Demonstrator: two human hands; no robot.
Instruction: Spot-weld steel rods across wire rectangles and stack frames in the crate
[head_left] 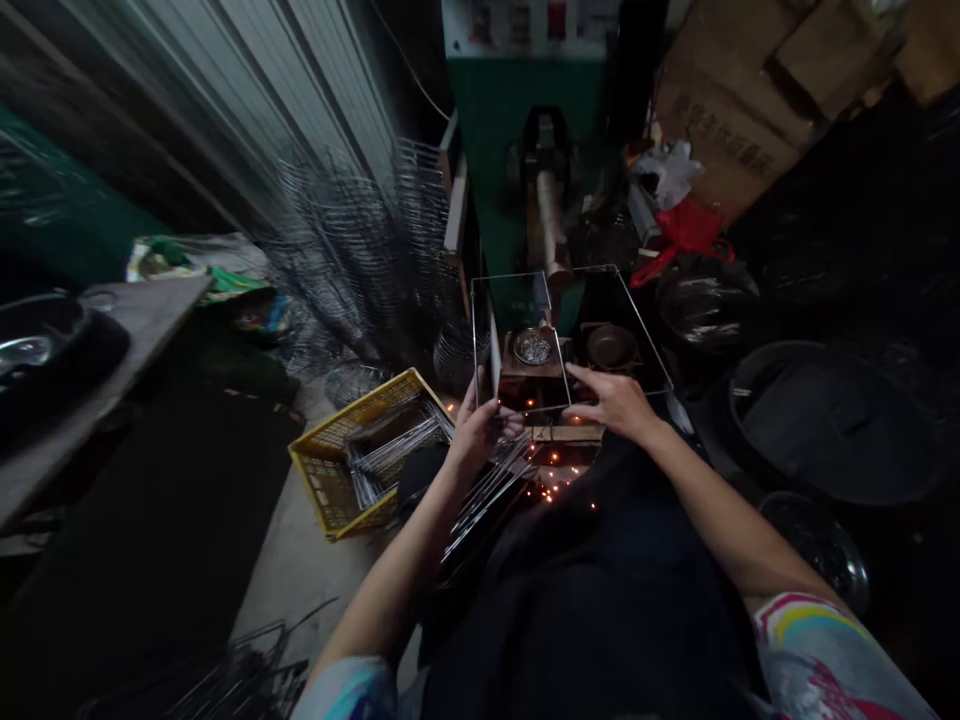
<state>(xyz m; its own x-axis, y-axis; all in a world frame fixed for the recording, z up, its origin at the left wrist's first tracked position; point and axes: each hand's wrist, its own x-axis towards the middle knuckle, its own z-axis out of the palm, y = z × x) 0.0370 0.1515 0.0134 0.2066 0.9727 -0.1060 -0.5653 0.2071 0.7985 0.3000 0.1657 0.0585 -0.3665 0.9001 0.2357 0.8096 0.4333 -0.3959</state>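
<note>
One wire frame (563, 370) at the work. Left hand (476, 425): fingers curled, holding its near left corner. Right hand (619, 408): thumb and forefinger slightly apart, tips at the middle wire; whether they pinch it, I cannot tell from my remote view. Sparks (551, 490) glow below, on the near side. Just beyond: a dish (532, 347) of shiny bits, a second dish (611, 347) to its right. Far: green machine (495, 120). Left: yellow crate (322, 510) with wire pieces (397, 450) inside. My judgement of the step: steadying the frame during spark-throwing work. Next move calls for an even hold, fingertips clear of hot metal.
</note>
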